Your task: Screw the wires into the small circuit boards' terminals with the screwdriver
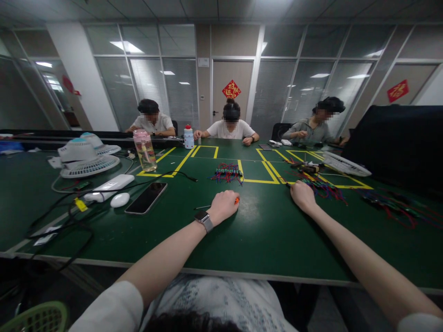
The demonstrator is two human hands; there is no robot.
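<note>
My left hand, with a watch at the wrist, is closed around a screwdriver. The orange handle end shows on the right of the fist, and a thin metal shaft points out to the left. Farther right, my right hand rests on the green table with its fingers closed. A small dark tip pokes out by its fingertips, too small to name. Close beside that hand lies a heap of small boards with red and blue wires. Another row of wired boards sits beyond my left hand.
Left of me lie a phone, a white mouse, a power strip, black cables and white fans. A pink-lidded bottle stands behind them. On the right are more wires and a black monitor. Several people sit opposite.
</note>
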